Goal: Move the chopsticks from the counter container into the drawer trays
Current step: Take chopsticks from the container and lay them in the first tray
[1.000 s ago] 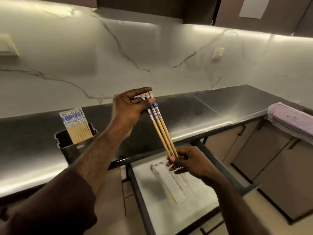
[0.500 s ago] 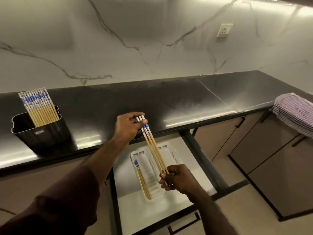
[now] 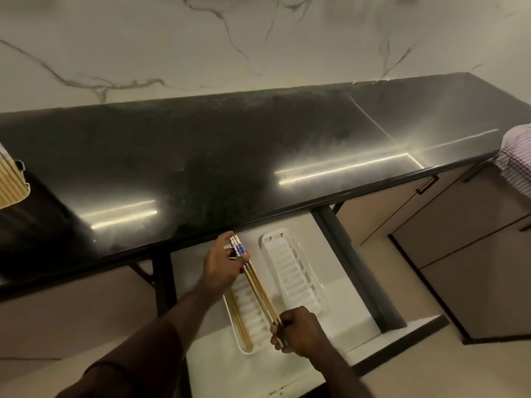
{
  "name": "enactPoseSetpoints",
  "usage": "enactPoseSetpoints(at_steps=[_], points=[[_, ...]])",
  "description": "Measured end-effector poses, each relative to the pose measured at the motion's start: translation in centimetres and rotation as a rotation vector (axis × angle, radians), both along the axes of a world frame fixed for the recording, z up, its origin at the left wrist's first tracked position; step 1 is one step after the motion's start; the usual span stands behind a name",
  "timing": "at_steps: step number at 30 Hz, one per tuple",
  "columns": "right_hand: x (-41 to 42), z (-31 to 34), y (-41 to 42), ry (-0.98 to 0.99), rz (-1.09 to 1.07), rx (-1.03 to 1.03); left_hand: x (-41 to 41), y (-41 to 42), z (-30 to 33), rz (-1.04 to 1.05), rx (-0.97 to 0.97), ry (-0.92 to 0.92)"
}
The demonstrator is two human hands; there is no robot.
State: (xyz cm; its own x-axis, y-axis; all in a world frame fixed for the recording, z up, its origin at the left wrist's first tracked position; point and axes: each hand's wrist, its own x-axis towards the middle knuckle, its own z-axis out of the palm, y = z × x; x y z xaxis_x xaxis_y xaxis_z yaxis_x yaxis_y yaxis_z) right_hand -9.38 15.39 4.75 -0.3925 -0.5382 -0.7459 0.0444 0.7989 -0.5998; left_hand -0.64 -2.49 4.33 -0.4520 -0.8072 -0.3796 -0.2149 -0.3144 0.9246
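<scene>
We hold a small bundle of chopsticks [image 3: 255, 282] over the open drawer [image 3: 339, 285], at about 6 o'clock in the view. Our left hand [image 3: 219, 267] pinches the patterned blue-and-white tops between thumb and fingers, and our right hand [image 3: 298, 330] curls its fingers round the plain wooden tips. The bundle slants from 11 o'clock down to 5 o'clock above the left tray [image 3: 247, 308], one of two white ribbed trays in the drawer. A few more chopsticks [image 3: 240, 323] already lie along that tray's left side. The right tray [image 3: 293, 271] sits just beside it, towards 1 o'clock. At 9 o'clock, on the dark counter [image 3: 230, 156], the container [image 3: 13, 182] of remaining chopsticks is cut off by the frame's edge. A striped cloth [image 3: 515, 158] shows at 3 o'clock.
</scene>
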Motion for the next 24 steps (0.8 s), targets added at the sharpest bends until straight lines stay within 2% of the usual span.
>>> enactPoseSetpoints(at_steps=[3,8,12,14,19,24], points=[[-0.1,-1.5,-0.7,0.018,0.010,0.030,-0.2,-0.1,-1.9,0.023,0.018,-0.066],[-0.3,-4.4,-1.8,0.076,0.100,0.069,0.2,0.0,-4.7,0.056,0.028,-0.288],[-0.2,-5.8,-2.6,0.160,0.183,0.109,-0.3,0.1,-6.4,0.015,0.072,-0.392],[0.0,-6.1,-3.0,0.202,0.232,0.119,-0.7,0.2,-6.9,-0.033,0.041,-0.503],[1.3,-6.4,-3.8,0.485,0.405,0.143,-1.7,0.3,-7.5,-0.122,-0.016,-0.651],[2.3,-7.1,-4.2,0.531,0.441,0.171,-1.8,0.4,-8.0,-0.226,-0.069,-0.721]])
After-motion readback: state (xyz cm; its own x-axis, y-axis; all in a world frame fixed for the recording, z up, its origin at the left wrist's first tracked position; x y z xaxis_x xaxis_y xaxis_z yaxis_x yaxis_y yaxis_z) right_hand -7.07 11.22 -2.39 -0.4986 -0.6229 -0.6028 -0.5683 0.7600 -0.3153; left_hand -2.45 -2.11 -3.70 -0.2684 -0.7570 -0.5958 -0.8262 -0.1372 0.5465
